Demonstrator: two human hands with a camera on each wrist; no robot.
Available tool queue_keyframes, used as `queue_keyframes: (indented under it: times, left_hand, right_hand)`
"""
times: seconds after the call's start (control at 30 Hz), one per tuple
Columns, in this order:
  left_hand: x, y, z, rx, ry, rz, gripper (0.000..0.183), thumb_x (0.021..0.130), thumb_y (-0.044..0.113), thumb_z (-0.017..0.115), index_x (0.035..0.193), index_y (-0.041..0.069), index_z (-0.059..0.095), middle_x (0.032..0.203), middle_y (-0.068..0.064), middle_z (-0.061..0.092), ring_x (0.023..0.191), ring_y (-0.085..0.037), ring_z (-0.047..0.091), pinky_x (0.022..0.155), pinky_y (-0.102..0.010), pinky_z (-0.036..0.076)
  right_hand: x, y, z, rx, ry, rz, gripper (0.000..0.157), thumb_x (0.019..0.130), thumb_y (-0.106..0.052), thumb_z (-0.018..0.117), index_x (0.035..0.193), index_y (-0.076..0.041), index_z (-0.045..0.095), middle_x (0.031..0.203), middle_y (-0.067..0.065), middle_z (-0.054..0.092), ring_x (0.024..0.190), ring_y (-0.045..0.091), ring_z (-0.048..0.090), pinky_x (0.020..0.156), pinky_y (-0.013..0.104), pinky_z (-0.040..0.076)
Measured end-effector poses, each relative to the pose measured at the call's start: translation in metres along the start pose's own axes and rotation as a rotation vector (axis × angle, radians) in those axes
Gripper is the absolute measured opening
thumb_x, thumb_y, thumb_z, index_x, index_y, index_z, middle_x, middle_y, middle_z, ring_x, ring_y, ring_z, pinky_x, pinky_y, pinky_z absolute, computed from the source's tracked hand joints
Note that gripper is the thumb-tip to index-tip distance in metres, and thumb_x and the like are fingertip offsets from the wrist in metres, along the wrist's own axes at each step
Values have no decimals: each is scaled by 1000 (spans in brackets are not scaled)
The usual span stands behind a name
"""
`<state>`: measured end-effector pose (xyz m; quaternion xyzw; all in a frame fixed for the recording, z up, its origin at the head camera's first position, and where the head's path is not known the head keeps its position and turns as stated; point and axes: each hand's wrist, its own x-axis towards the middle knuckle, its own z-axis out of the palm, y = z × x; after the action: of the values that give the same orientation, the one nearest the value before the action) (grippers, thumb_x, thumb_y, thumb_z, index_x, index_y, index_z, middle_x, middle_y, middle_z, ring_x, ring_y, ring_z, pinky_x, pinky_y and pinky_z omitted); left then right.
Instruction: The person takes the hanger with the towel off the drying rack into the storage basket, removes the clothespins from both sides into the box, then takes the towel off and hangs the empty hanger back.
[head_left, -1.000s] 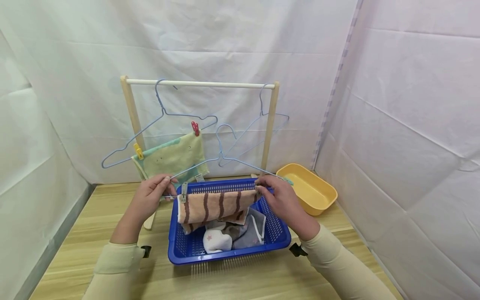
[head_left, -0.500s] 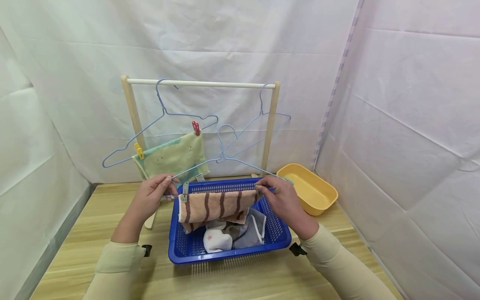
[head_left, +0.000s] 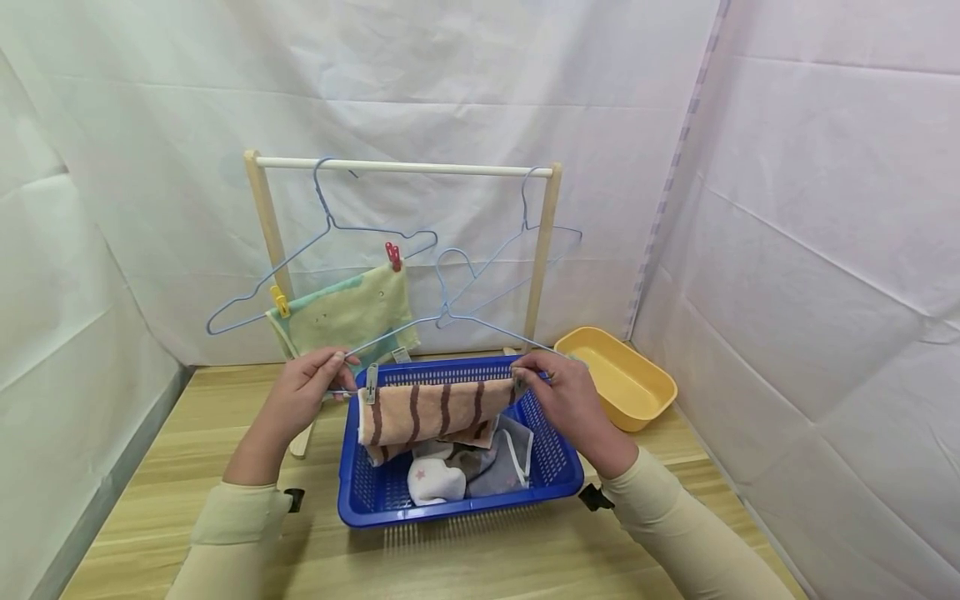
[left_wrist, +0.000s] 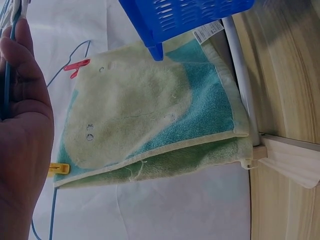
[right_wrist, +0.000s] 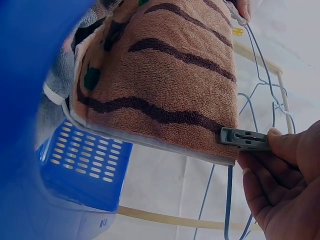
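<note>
A brown-striped towel (head_left: 429, 410) hangs folded over the lower bar of a blue wire hanger (head_left: 446, 310), held above the basket. My left hand (head_left: 303, 387) grips the hanger's left end with thumb and fingers. Beside it, a grey clothespin (head_left: 372, 384) clips the towel's left corner. At the towel's other corner my right hand (head_left: 567, 398) pinches a second grey clothespin (right_wrist: 245, 139), whose jaws sit over the towel edge in the right wrist view. The blue basket (head_left: 459, 507) below contains a white cloth (head_left: 435, 482) with a star and a grey cloth (head_left: 504, 467).
Behind stands a wooden rack (head_left: 405, 167) with two more blue hangers on its bar. A yellow-green towel (head_left: 348, 315) hangs from the left one by a yellow clothespin (head_left: 280, 302) and a red clothespin (head_left: 393, 257). A yellow tub (head_left: 626, 383) stands right of the basket.
Almost nothing differs: both hands keep their hold on the hanger and the clothespin. The whole view has shifted very slightly.
</note>
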<state>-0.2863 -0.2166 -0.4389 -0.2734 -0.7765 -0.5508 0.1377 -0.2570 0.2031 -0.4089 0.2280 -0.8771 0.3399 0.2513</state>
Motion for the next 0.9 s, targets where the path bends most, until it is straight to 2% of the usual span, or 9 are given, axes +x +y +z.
queue_keyframes:
  times: [0.3, 0.43, 0.57, 0.67, 0.8, 0.9]
  left_hand:
    - [0, -1, 0, -2, -2, 1, 32, 120, 6, 45, 115, -4, 74, 84, -14, 73, 73, -20, 71, 61, -27, 63]
    - [-1, 0, -1, 0, -3, 0, 31, 120, 6, 45, 116, -4, 74, 84, -14, 73, 73, -18, 71, 61, -27, 63]
    - [0, -1, 0, 1, -4, 3, 31, 120, 6, 45, 115, -4, 74, 84, -14, 73, 73, -15, 71, 61, -26, 62]
    - [-1, -1, 0, 0, -3, 4, 32, 120, 6, 45, 115, -4, 74, 84, -14, 73, 73, -20, 71, 61, -25, 62]
    - [-1, -1, 0, -2, -4, -2, 32, 120, 6, 45, 116, -5, 74, 84, -14, 73, 74, -22, 71, 61, -26, 62]
    - [0, 0, 0, -3, -4, -3, 32, 120, 6, 44, 116, -6, 74, 84, -15, 73, 74, -22, 71, 61, -26, 62]
  right_hand:
    - [2, -1, -2, 30, 33, -16, 4, 102, -11, 82, 104, -13, 84, 98, -2, 82, 80, 13, 69, 68, 34, 59]
    - [2, 0, -3, 33, 50, -30, 4, 102, -12, 81, 105, -13, 84, 101, 0, 83, 84, 15, 72, 70, 38, 62]
    - [2, 0, -5, 33, 54, -18, 9, 103, -12, 81, 111, -11, 83, 104, 2, 82, 93, 19, 75, 78, 44, 65]
    - [2, 0, -5, 28, 53, -18, 12, 104, -12, 80, 116, -11, 81, 101, 0, 80, 94, 18, 73, 77, 41, 63]
    - [3, 1, -7, 21, 76, -82, 16, 103, -10, 80, 119, -7, 79, 95, 0, 75, 88, 16, 69, 68, 35, 58]
    - [4, 2, -9, 27, 95, -135, 22, 102, -8, 81, 123, -5, 78, 94, 1, 74, 86, 15, 70, 67, 35, 59]
